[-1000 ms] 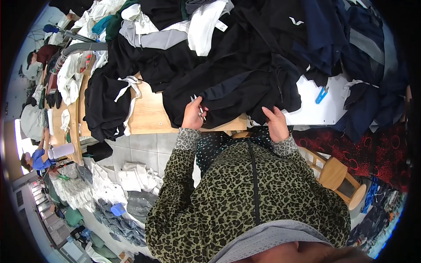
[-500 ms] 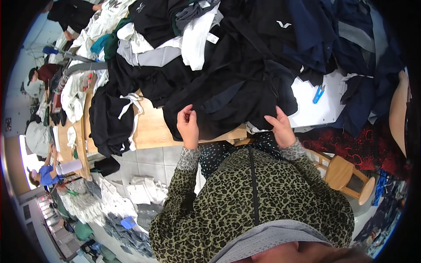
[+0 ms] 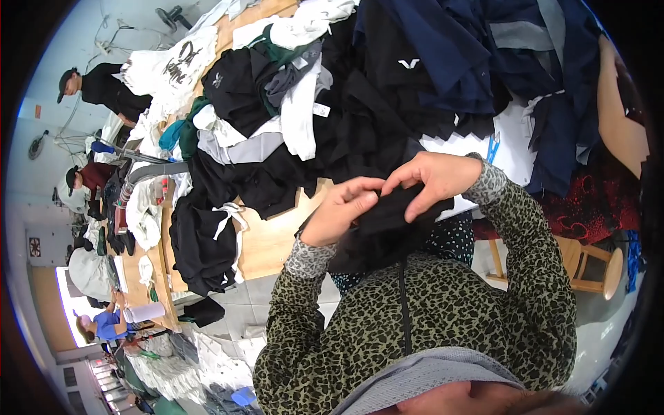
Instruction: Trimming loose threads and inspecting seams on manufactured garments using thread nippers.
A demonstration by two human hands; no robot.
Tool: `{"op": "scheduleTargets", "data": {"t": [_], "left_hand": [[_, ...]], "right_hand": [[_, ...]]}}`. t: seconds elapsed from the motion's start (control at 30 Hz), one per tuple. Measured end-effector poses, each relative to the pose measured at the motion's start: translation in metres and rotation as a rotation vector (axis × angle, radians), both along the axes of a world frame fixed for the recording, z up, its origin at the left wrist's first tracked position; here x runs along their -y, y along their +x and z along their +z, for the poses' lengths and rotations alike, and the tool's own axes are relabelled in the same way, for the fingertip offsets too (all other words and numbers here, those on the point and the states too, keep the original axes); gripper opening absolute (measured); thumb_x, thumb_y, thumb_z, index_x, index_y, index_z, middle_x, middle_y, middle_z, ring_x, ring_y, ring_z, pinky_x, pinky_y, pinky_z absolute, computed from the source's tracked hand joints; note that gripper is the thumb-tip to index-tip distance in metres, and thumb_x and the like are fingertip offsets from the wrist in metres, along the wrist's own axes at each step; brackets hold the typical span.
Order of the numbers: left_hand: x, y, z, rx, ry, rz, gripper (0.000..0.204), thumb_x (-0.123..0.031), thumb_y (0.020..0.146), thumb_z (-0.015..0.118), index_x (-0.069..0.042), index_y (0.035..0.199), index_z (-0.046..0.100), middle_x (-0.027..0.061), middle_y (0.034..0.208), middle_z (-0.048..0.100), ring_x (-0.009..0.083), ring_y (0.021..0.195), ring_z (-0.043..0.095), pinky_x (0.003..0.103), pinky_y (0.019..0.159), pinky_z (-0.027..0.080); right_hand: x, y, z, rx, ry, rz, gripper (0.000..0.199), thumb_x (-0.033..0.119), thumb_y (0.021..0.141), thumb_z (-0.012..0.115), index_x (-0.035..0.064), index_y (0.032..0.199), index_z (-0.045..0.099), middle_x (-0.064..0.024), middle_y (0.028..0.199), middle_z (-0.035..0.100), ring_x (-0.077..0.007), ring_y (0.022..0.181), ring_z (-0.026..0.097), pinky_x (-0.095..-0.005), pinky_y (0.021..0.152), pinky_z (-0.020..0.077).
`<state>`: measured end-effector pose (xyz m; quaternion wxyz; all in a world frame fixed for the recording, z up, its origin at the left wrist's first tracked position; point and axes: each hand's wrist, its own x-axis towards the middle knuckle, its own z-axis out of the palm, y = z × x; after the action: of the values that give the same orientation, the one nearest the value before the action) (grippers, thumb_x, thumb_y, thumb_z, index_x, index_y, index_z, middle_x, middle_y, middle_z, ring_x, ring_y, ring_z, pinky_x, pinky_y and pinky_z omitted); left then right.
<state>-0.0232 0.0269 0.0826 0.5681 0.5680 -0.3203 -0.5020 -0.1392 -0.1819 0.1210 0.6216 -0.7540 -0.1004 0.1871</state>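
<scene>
A black garment [image 3: 377, 238] hangs over the table's front edge close to my body, lifted and bunched between my hands. Its exact kind cannot be made out. My left hand [image 3: 335, 211] is closed on its upper edge with thumb and fingers. From the other side my right hand [image 3: 439, 178] pinches the same edge, and the two hands' fingertips almost meet. Just beyond, more black clothing [image 3: 360, 131] is heaped on the wooden table [image 3: 277, 225]. Blue thread snips [image 3: 493, 148] lie on a white sheet [image 3: 513, 131] right of my right hand.
Another black garment with white ties [image 3: 204, 238] droops off the table at left. Navy clothing [image 3: 443, 55] is piled far right, near another person's arm [image 3: 619, 121]. A wooden stool [image 3: 588, 266] stands at right. Several people work along the left side.
My hands have come together and closed on the black garment, which is drawn toward me off the table edge. The view has shifted, so the room at left shows more.
</scene>
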Motion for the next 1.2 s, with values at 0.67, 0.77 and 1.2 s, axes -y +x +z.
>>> {"op": "scheduleTargets", "data": {"t": [0.67,0.77,1.2], "left_hand": [[-0.037,0.017,-0.033,0.81,0.008,0.276,0.011,-0.01,0.087,0.059,-0.001,0.091,0.062,0.0037,0.067,0.06,0.0074,0.057,0.051,0.021,0.053,0.04],[-0.039,0.015,-0.035,0.825,-0.034,0.295,0.01,-0.009,0.087,0.06,0.0,0.089,0.062,0.0049,0.068,0.061,0.0084,0.057,0.051,0.021,0.053,0.041],[-0.072,0.044,-0.033,0.906,0.015,0.477,0.012,-0.009,0.089,0.056,0.001,0.088,0.063,0.0011,0.066,0.056,0.004,0.059,0.045,0.02,0.052,0.036]], "right_hand": [[0.039,-0.041,-0.069,-0.234,-0.042,-0.099,0.024,0.008,0.071,0.075,-0.0044,0.086,0.062,0.0005,0.073,0.062,-0.0028,0.069,0.051,-0.0209,0.064,0.042],[0.036,-0.043,-0.07,-0.214,0.012,-0.134,0.026,0.017,0.072,0.076,-0.0025,0.08,0.06,0.0061,0.063,0.054,0.0001,0.06,0.04,-0.0204,0.054,0.0346],[0.052,-0.053,-0.058,-0.33,-0.021,-0.148,0.019,0.011,0.07,0.077,-0.0022,0.077,0.065,0.0016,0.063,0.06,-0.0029,0.059,0.049,-0.0209,0.053,0.0395]]}}
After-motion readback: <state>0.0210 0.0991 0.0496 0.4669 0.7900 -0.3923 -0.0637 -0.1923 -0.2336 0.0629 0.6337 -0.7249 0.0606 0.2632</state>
